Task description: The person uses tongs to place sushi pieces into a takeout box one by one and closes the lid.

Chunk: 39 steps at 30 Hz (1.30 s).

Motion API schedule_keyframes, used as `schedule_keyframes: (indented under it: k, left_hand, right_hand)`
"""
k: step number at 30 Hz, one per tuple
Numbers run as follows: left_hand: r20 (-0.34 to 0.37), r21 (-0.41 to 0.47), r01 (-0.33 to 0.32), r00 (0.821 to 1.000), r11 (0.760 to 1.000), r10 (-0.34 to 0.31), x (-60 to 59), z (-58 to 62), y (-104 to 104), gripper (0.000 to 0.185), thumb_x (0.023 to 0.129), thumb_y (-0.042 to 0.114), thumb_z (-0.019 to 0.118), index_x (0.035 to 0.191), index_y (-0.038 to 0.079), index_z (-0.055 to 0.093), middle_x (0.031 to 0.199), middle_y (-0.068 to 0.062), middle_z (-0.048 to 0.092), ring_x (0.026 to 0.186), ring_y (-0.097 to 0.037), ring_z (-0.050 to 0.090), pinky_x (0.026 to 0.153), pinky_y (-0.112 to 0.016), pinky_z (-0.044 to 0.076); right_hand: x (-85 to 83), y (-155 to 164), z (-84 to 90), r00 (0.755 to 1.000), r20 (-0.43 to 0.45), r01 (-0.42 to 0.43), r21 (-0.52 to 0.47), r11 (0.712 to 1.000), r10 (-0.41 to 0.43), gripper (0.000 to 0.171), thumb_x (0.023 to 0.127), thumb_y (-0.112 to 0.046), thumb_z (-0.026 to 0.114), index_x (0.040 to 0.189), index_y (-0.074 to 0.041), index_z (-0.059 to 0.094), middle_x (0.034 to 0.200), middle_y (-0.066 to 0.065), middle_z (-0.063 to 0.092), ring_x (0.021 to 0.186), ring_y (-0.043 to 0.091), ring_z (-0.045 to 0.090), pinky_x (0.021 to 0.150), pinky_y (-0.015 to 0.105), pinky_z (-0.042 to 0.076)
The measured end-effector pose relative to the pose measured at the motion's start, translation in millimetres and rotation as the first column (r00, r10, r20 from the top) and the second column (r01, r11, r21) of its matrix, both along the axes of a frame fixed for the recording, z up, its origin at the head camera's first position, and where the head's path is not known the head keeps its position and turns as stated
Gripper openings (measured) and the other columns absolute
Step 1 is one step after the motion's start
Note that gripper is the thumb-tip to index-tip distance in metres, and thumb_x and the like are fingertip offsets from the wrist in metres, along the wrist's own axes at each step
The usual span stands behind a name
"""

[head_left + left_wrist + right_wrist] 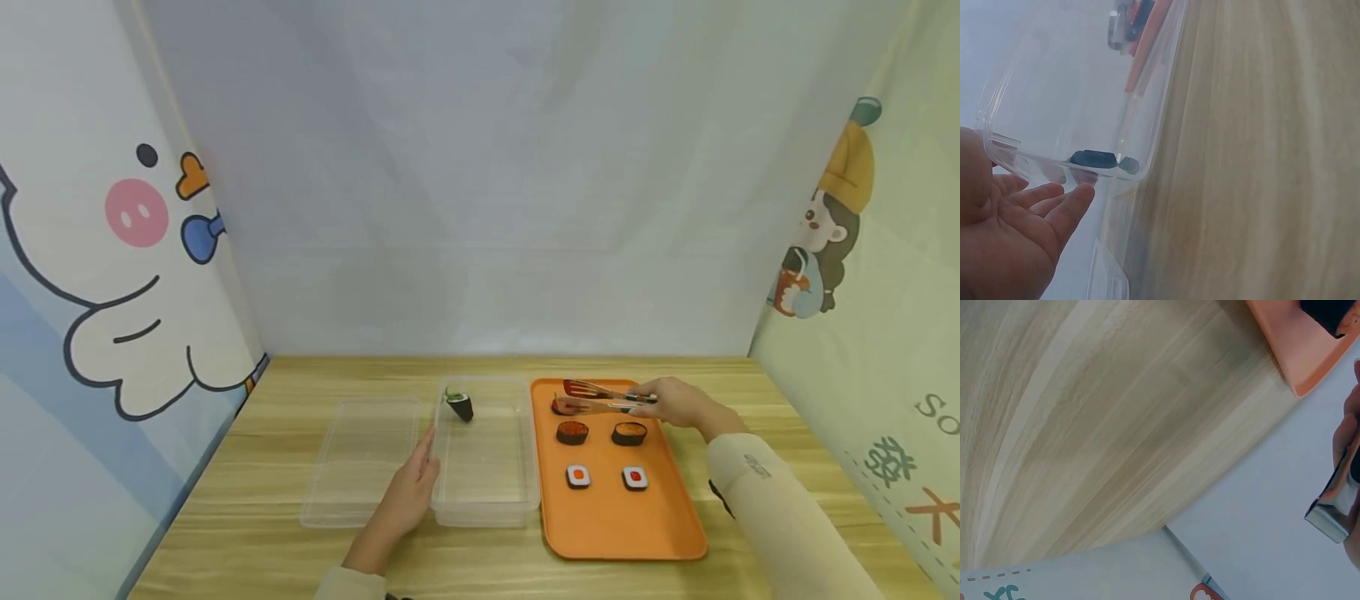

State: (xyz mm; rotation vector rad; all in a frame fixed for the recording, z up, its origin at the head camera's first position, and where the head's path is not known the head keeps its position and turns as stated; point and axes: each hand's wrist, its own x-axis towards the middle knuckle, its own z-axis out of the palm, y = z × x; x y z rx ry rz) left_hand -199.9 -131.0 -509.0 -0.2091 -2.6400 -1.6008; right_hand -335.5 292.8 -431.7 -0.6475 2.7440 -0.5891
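Held in the right hand (678,404): a pair of metal tongs with red-tipped blades (600,397), fingers curled round the handle end, long axis running leftward from the hand across the far end of the flat orange plastic tray (622,521). Closed, or nearly so, around the dark seaweed-wrapped sushi piece with red topping (561,406) at the tray's far left corner, directly left of the right hand and far nearer it than the left; whether lifted or resting on the tray could not be told. Laid nearer on the tray: two dark round roe-topped sushi pieces (572,432) in a row, then two white-and-red sliced rolls (578,476) toward the tray's near end. Set just left of the tray, touching or nearly touching it: a clear rectangular plastic container (487,500), with one dark green-tipped cone-shaped sushi roll (460,405) in its far left corner. Rested flat against that container's left wall: the left hand (408,496), fingers straight and relaxed, holding nothing. Placed beside it, toward the light wooden worktop (247,467)'s left edge: a clear flat plastic lid (360,467).
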Motion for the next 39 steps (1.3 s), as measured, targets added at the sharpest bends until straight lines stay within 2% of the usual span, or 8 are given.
schedule_keyframes:
  k: [2, 5, 7, 11, 18, 25, 30, 39]
  left_hand:
    - [-0.002, 0.0, 0.0, 1.0, 1.0, 0.0, 0.2, 0.5, 1, 0.051, 0.105, 0.012, 0.036, 0.153, 0.0, 0.024, 0.144, -0.033, 0.036, 0.132, -0.047, 0.033, 0.107, -0.06, 0.027]
    - [-0.006, -0.001, 0.005, 1.0, 1.0, -0.005, 0.3, 1.2, 1, 0.051, 0.105, 0.012, 0.037, 0.153, 0.0, 0.024, 0.144, -0.034, 0.035, 0.132, -0.047, 0.034, 0.106, -0.061, 0.028]
    - [-0.01, 0.0, 0.008, 1.0, 1.0, -0.008, 0.2, 1.7, 2, 0.051, 0.105, 0.012, 0.037, 0.153, 0.0, 0.024, 0.144, -0.034, 0.036, 0.132, -0.047, 0.034, 0.106, -0.061, 0.029]
    - [-0.009, -0.003, 0.01, 1.0, 1.0, -0.01, 0.1, 2.3, 2, 0.051, 0.105, 0.013, 0.037, 0.153, 0.0, 0.024, 0.143, -0.035, 0.037, 0.132, -0.048, 0.035, 0.105, -0.061, 0.029]
    - [0.003, 0.005, 0.015, 1.0, 1.0, -0.015, 1.1, 4.1, 2, 0.051, 0.106, 0.013, 0.036, 0.154, 0.001, 0.023, 0.145, -0.033, 0.034, 0.132, -0.047, 0.033, 0.106, -0.06, 0.028]
    - [0.001, -0.003, 0.008, 1.0, 1.0, -0.008, 3.3, 5.9, 2, 0.051, 0.105, 0.012, 0.036, 0.153, 0.001, 0.024, 0.143, -0.035, 0.037, 0.131, -0.047, 0.036, 0.105, -0.062, 0.03]
    - [0.002, -0.013, 0.009, 1.0, 1.0, -0.009, 4.5, 6.4, 2, 0.051, 0.105, 0.012, 0.036, 0.153, 0.0, 0.023, 0.143, -0.035, 0.037, 0.13, -0.046, 0.038, 0.105, -0.062, 0.03]
    - [0.009, -0.001, 0.003, 1.0, 1.0, -0.003, 5.4, 5.2, 2, 0.051, 0.105, 0.012, 0.036, 0.153, -0.001, 0.024, 0.145, -0.033, 0.035, 0.132, -0.048, 0.033, 0.107, -0.06, 0.027]
  right_hand:
    - [-1.9, 0, -3.0, 1.0, -0.02, -0.011, 0.024, 1.0, 0.011, 0.052, 0.095, -0.031, 0.064, 0.131, 0.006, 0.057, 0.124, 0.024, 0.06, 0.088, 0.029, 0.063, 0.07, 0.039, 0.05]
    - [-3.7, -1, -6.1, 0.999, -0.039, -0.019, 0.053, 0.998, 0.021, 0.051, 0.095, -0.032, 0.064, 0.13, 0.005, 0.059, 0.124, 0.023, 0.061, 0.103, 0.034, 0.06, 0.079, 0.046, 0.05]
    - [-3.7, -2, -6.6, 0.999, -0.037, -0.026, 0.057, 0.998, 0.028, 0.051, 0.096, -0.031, 0.064, 0.13, 0.006, 0.059, 0.123, 0.023, 0.061, 0.101, 0.035, 0.061, 0.079, 0.047, 0.05]
    - [-3.2, -4, -6.2, 0.999, -0.035, -0.03, 0.063, 0.998, 0.033, 0.049, 0.096, -0.029, 0.064, 0.129, 0.007, 0.059, 0.119, 0.021, 0.063, 0.09, 0.026, 0.059, 0.07, 0.04, 0.045]
    - [-0.5, -6, -5.9, 0.993, -0.095, -0.057, 0.084, 0.995, 0.064, 0.044, 0.096, -0.029, 0.063, 0.125, 0.004, 0.063, 0.113, 0.016, 0.066, 0.094, 0.027, 0.062, 0.072, 0.041, 0.048]
    - [1.8, -2, -3.9, 0.995, -0.094, -0.035, 0.055, 0.998, 0.04, 0.046, 0.096, -0.029, 0.063, 0.128, 0.005, 0.061, 0.114, 0.018, 0.066, 0.084, 0.022, 0.058, 0.068, 0.038, 0.044]
    - [3.8, -2, 3.9, 0.994, -0.108, -0.031, 0.023, 0.999, 0.033, 0.05, 0.096, -0.033, 0.062, 0.131, 0.004, 0.059, 0.122, 0.024, 0.061, 0.101, 0.036, 0.061, 0.081, 0.05, 0.051]
    - [8.4, -8, 23.1, 0.993, -0.111, -0.03, -0.008, 1.0, 0.028, 0.053, 0.097, -0.036, 0.06, 0.135, 0.002, 0.056, 0.13, 0.025, 0.056, 0.117, 0.045, 0.052, 0.092, 0.059, 0.045]
